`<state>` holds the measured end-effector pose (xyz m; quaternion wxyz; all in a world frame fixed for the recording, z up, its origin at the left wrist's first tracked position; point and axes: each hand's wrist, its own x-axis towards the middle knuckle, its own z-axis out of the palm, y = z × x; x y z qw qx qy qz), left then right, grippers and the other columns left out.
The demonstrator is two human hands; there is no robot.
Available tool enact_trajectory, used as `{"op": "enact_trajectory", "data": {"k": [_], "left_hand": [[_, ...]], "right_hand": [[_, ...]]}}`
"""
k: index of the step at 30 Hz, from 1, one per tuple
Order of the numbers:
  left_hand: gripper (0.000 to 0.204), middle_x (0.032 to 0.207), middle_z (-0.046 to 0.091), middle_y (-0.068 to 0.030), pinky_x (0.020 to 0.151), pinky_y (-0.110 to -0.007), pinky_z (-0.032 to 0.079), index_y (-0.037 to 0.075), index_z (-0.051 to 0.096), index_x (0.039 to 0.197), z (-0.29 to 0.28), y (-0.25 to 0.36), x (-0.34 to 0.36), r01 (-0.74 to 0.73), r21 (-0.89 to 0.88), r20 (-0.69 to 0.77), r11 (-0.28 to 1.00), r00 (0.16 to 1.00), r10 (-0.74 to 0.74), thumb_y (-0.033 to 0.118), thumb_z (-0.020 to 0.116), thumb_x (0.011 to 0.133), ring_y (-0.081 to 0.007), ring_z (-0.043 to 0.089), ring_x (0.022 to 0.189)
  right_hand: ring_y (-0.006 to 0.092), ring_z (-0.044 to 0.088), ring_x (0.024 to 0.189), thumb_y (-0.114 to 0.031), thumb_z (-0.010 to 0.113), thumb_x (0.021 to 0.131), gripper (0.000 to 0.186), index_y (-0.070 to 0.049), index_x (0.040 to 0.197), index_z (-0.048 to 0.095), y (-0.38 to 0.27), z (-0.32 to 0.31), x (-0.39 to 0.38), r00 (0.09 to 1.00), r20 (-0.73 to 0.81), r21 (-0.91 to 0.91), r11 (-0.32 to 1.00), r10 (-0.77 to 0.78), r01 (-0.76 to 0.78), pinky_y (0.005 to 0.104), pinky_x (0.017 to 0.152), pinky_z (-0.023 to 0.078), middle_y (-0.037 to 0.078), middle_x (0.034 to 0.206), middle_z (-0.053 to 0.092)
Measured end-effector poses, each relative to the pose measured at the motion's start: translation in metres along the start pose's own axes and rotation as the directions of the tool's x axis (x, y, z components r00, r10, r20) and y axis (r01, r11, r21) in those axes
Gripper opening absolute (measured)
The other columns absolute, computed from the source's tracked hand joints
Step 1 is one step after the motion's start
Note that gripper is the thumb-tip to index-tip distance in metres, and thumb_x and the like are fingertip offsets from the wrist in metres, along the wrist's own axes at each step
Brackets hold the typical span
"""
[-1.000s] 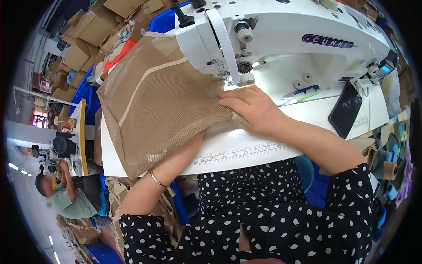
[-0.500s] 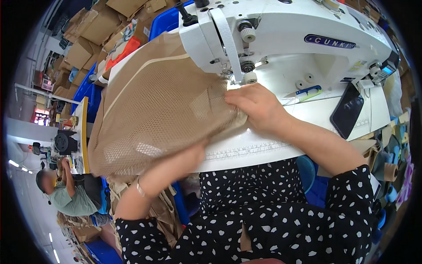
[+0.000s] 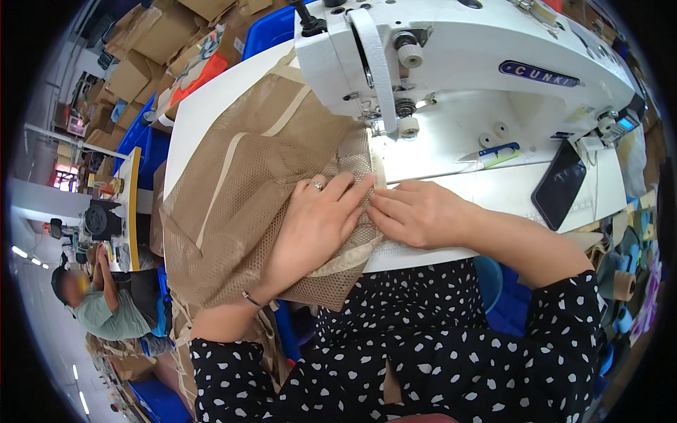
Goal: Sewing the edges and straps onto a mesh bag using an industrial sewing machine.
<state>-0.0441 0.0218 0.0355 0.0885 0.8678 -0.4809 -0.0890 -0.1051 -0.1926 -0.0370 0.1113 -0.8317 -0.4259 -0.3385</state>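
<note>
A tan mesh fabric piece with pale trim strips lies over the left part of the white sewing table and hangs off its front edge. My left hand, a ring on one finger, lies flat on the mesh with fingers spread. My right hand rests beside it, fingertips pressing the folded edge of the mesh, just in front of the needle area of the white sewing machine. Neither hand grips anything.
A black phone lies on the table to the right, with blue-handled snips and two small bobbins behind my right hand. Cardboard boxes and a blue bin stand at the back left. Another person sits at far left.
My left hand came up from under the fabric and now lies flat on top of it. The mesh has been folded over toward the needle; my right hand shifted slightly to its edge.
</note>
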Motion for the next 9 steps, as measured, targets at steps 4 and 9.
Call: {"op": "enact_trajectory", "data": {"k": [4,9], "left_hand": [[0.049,0.138,0.058,-0.0109,0.104,-0.045,0.035,0.016,0.060,0.144,0.019,-0.008,0.002,-0.129,0.090,-0.178,0.987,0.974,0.144,0.015,0.063,0.095,-0.0305,0.055,0.119],[0.054,0.161,0.040,-0.0155,0.106,-0.047,0.034,0.017,0.058,0.146,0.022,-0.023,0.007,-0.187,0.026,-0.028,0.982,0.982,0.187,0.019,0.065,0.093,-0.0341,0.049,0.129]], "right_hand": [[0.0260,0.073,0.089,-0.011,0.067,0.076,0.030,0.005,0.101,0.069,-0.006,-0.013,0.001,0.992,0.122,0.052,0.998,0.020,-0.027,0.0332,0.069,0.058,0.016,0.099,0.072],[0.0224,0.070,0.079,-0.013,0.066,0.073,0.028,0.003,0.095,0.069,-0.004,-0.016,0.005,0.996,0.084,0.073,0.997,0.021,-0.028,0.0303,0.066,0.056,0.007,0.084,0.065]]}}
